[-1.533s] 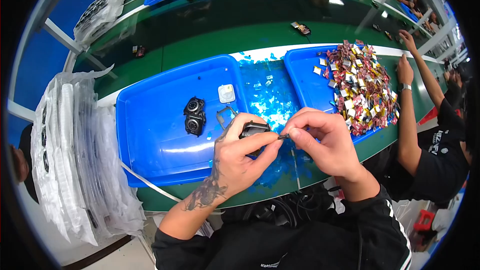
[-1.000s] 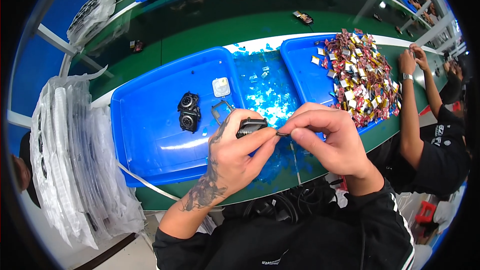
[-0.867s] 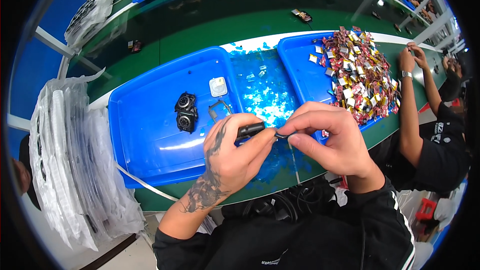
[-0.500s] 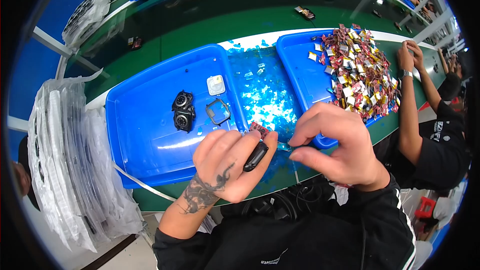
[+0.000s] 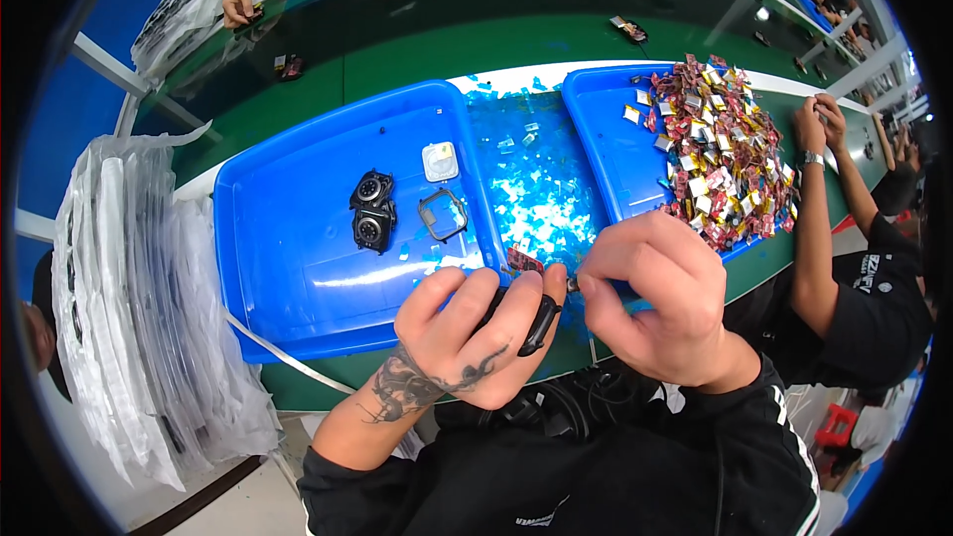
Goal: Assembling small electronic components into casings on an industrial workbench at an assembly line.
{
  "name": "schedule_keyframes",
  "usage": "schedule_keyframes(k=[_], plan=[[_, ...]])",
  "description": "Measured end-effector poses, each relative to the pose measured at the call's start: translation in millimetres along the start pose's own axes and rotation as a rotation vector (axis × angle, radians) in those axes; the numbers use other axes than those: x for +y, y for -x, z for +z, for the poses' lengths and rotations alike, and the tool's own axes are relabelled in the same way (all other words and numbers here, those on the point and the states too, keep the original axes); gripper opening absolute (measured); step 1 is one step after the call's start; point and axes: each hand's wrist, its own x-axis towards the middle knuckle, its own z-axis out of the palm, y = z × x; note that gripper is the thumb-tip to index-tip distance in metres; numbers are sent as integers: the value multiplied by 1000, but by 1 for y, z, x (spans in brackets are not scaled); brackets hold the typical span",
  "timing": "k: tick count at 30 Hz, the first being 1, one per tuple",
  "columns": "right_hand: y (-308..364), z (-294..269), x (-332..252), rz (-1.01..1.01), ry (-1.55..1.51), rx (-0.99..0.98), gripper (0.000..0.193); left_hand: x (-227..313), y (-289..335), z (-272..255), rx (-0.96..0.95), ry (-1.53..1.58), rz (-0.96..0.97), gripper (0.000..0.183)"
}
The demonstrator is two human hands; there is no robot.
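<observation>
My left hand (image 5: 462, 333) is closed around a small black watch-like case (image 5: 541, 326). A red circuit board (image 5: 523, 259) sticks up beside its fingertips. Thumb and forefinger pinched, my right hand (image 5: 660, 303) meets the left fingertips near the board; what lies in the pinch is too small to name. Ahead and to the left, a blue tray (image 5: 288, 238) holds two black casings with round backs (image 5: 372, 210), a dark square frame (image 5: 443, 215) and a whitish square piece (image 5: 439, 162). Blue film scraps (image 5: 531, 189) cover the table between the trays.
A second blue tray (image 5: 620, 159) bears a heap of red boards and silver-yellow battery cells (image 5: 725, 154). Stacked clear plastic trays (image 5: 139, 318) stand at the left. Another person's arms (image 5: 819, 208) are at the right; across the green belt, a person's hand (image 5: 238, 5) touches a dark part.
My right hand's pinch has closed and come against the left fingertips; the blue bit seen between its fingers no longer shows. The left hand has turned slightly. Another person's hand has appeared at the upper left.
</observation>
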Motion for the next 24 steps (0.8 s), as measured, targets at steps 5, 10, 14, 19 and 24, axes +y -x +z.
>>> schedule_keyframes(k=[5, 10, 14, 19, 24], plan=[[4, 3, 4, 92, -93, 61, 18, 1, 0, 0, 11, 7, -16, 21], [6, 2, 3, 104, -148, 71, 20, 0, 2, 3, 33, -8, -50, 23], [5, 3, 3, 47, -79, 22, 21, 0, 0, 4, 21, 1, -37, 22], [5, 3, 0, -40, 60, 1, 22, 0, 1, 4, 18, -3, -26, 21], [8, 4, 0, -74, 124, -3, 22, 3, 4, 6, 6, 0, -21, 21]])
